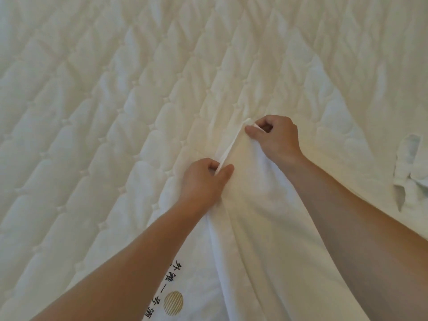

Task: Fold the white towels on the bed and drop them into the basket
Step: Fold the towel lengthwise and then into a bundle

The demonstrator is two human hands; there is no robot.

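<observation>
A white towel (259,218) lies stretched over the quilted bed (92,112), running from the lower edge of the view up to my hands. Black characters and a gold striped disc are printed on it at the bottom. My left hand (203,179) pinches the towel's far hem between thumb and fingers. My right hand (275,137) pinches the same hem further away, at its corner. The hem is pulled taut between the two hands. No basket is in view.
A second white towel (410,172) lies crumpled at the right edge of the view. The cream quilted mattress cover fills the left and far parts of the view.
</observation>
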